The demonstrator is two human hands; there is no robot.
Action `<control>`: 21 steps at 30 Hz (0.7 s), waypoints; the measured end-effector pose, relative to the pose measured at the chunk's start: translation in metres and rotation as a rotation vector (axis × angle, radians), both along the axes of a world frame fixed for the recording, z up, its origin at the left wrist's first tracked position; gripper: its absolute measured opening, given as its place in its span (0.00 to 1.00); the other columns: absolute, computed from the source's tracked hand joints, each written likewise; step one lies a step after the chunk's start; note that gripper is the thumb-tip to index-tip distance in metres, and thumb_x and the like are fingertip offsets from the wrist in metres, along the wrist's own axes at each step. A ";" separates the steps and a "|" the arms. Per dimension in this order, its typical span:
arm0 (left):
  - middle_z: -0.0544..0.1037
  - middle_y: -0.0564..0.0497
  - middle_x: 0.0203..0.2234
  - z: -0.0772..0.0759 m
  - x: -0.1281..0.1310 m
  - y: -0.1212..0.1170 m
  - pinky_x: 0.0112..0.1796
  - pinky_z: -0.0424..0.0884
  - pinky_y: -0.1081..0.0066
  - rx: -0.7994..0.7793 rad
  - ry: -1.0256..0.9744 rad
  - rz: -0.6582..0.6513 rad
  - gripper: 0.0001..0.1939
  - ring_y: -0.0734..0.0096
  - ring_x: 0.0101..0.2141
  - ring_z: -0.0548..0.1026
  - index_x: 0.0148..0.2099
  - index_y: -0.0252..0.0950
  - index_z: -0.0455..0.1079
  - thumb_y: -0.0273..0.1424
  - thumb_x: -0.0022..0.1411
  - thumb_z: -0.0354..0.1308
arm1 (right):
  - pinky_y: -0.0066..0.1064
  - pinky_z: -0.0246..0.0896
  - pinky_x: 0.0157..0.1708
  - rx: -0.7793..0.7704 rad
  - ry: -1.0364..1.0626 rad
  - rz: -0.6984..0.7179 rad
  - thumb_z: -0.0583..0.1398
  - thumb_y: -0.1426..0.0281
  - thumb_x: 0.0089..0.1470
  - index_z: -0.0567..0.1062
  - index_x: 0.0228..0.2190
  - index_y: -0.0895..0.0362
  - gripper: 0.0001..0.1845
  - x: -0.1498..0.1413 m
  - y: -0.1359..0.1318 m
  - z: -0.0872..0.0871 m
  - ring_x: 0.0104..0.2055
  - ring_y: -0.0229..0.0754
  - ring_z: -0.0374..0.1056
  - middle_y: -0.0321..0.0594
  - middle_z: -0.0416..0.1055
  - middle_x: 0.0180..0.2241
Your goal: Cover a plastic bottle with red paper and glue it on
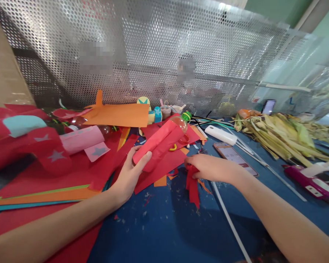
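My left hand (129, 174) is closed around the near end of a red paper roll (159, 144), tilted up to the right. At the roll's far end shows a clear rounded plastic piece (181, 124) with a green cap (186, 116); whether it joins the roll I cannot tell. My right hand (204, 167) pinches a bunch of red paper strips (192, 188) low over the blue table (153, 230). Beneath the roll lies a red paper sheet (167, 168), with an orange scrap (160, 181) at its lower edge.
Stacked coloured paper (49, 195) and red star-patterned shapes (53, 153) fill the left. To the right are a phone (234, 157), a white power strip (220, 135), a magenta device (308, 180) and dried husks (279, 135). A perforated metal panel (153, 47) stands behind.
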State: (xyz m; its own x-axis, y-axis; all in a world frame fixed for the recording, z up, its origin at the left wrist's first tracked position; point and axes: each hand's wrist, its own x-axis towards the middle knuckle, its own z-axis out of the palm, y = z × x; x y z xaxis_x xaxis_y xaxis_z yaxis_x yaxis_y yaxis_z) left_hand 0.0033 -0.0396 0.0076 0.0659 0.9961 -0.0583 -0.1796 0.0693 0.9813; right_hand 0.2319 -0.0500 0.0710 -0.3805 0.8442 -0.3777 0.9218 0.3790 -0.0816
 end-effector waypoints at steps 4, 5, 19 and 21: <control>0.77 0.49 0.42 0.001 0.000 -0.001 0.45 0.73 0.60 0.010 0.008 0.006 0.25 0.59 0.43 0.77 0.51 0.44 0.62 0.45 0.54 0.63 | 0.31 0.60 0.38 0.003 0.009 0.038 0.61 0.76 0.50 0.75 0.37 0.60 0.09 0.000 0.003 0.001 0.43 0.49 0.71 0.51 0.70 0.47; 0.77 0.49 0.43 0.001 0.000 0.000 0.44 0.74 0.60 0.017 0.009 0.009 0.25 0.59 0.43 0.77 0.50 0.43 0.63 0.45 0.54 0.63 | 0.30 0.60 0.37 0.002 0.010 0.045 0.61 0.76 0.50 0.75 0.35 0.60 0.08 0.000 0.003 0.001 0.43 0.48 0.71 0.50 0.70 0.46; 0.76 0.48 0.41 0.001 0.000 -0.001 0.45 0.73 0.57 0.011 -0.037 -0.011 0.28 0.57 0.42 0.77 0.51 0.42 0.60 0.47 0.54 0.63 | 0.30 0.59 0.36 0.383 0.105 -0.251 0.58 0.76 0.51 0.76 0.38 0.56 0.12 0.042 0.039 0.018 0.39 0.47 0.72 0.44 0.77 0.37; 0.76 0.48 0.42 -0.001 -0.001 0.000 0.44 0.74 0.58 0.016 -0.034 -0.015 0.27 0.57 0.42 0.77 0.52 0.43 0.60 0.47 0.54 0.63 | 0.33 0.60 0.39 0.526 0.129 -0.401 0.55 0.78 0.52 0.75 0.42 0.56 0.16 0.059 0.061 0.020 0.42 0.49 0.71 0.44 0.77 0.38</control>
